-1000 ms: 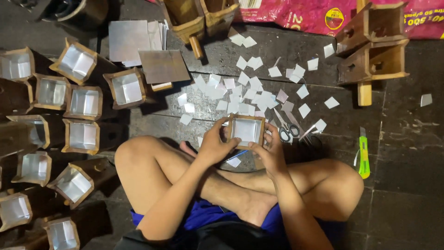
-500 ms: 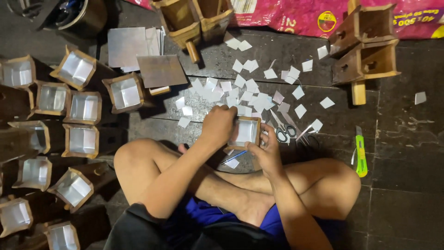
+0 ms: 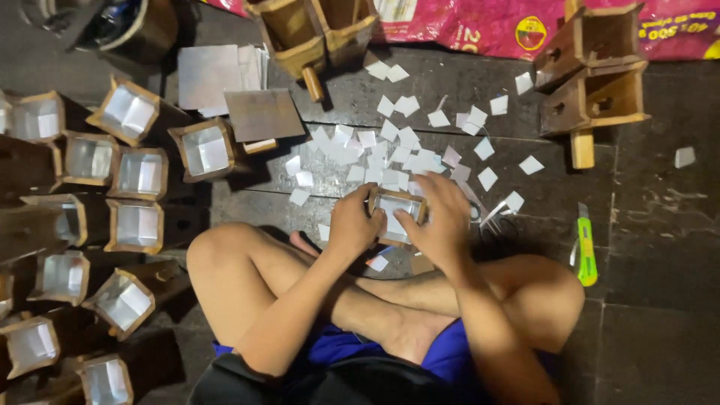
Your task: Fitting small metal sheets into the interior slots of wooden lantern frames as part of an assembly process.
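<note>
I sit cross-legged on a dark floor. Both hands hold a small wooden box (image 3: 395,211) with a silvery lining, just above my shins. My left hand (image 3: 351,225) grips its left side. My right hand (image 3: 437,221) covers its right side, with the fingers over the rim and part of the box hidden under them. Beyond the box lies a scatter of small silvery square pieces (image 3: 390,146) on the floor. A pair of scissors (image 3: 487,217) peeks out from behind my right hand.
Several lined wooden boxes (image 3: 139,172) stand in rows at the left. Flat silvery sheets (image 3: 214,75) lie at the upper left. Unlined wooden boxes with pegs (image 3: 592,75) sit at the top and upper right. A green utility knife (image 3: 585,247) lies at the right. A pink bag (image 3: 480,22) runs along the top.
My left hand reached out to the square pieces and came back to the box. My right hand has shifted over the box's right rim.
</note>
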